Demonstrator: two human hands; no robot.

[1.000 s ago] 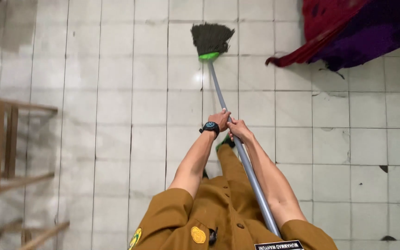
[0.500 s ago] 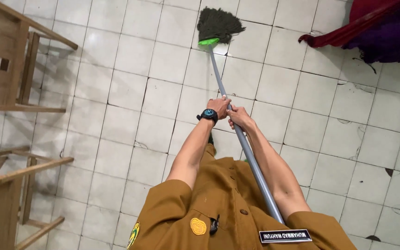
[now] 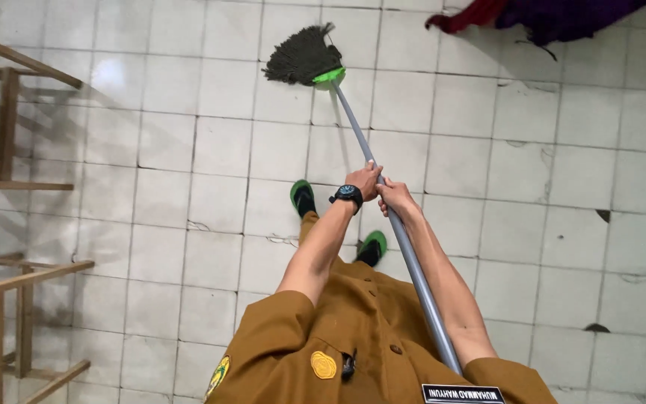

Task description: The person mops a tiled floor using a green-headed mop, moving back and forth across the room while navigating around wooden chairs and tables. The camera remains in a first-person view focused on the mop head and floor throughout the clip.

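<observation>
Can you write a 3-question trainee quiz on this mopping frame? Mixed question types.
1. True or false: both hands hold the grey mop handle.
2. Multiple choice: the dark mop head rests on A) a wooden chair, B) the white tiled floor, C) the red and purple cloth.
3. Fill in: the black wristwatch is on the ___ wrist.

Key:
1. True: left hand and right hand grip the handle side by side.
2. B
3. left
</observation>
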